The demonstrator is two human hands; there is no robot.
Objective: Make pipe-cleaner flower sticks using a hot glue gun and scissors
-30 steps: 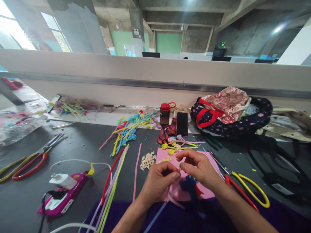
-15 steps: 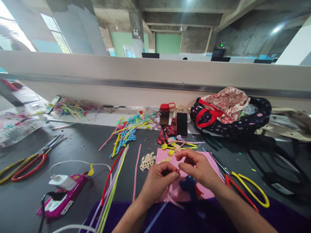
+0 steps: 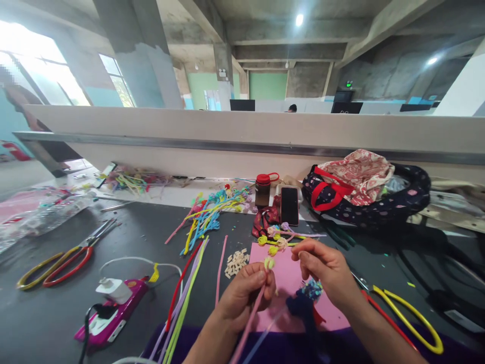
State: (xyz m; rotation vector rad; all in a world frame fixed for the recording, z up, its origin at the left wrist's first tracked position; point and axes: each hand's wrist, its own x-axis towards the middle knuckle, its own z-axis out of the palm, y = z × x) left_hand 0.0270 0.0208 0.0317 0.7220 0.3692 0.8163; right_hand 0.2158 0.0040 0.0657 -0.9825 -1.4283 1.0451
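nearest, a pink fuzzy craft stem slants up from the near edge into the left hand, whose thumb and fingers are pinched firmly around it. just above those fingertips sits a small, pale yellow-green fuzzy tuft. the right hand is raised to the right, fingers loosely curled; nothing shows between them, though at this angle i cannot tell whether they pinch some tiny piece.

what has just changed: half a second ago the hands met fingertip to fingertip and hid their work; now they are apart, the tuft is in plain sight, and the left hand alone carries the stem. the tuft appears to be the stem's head, which suggests the piece holds together with one hand.

beneath the hands lies a flat pink sheet with a heap of small blue bits. right of it are red-and-yellow-handled scissors; left, a pile of short cream pellets and a single straight pink stem on the table.

farther off, yellow-headed flower stems touch the sheet's far edge. beyond them stand a black phone and a dark, red-capped bottle.
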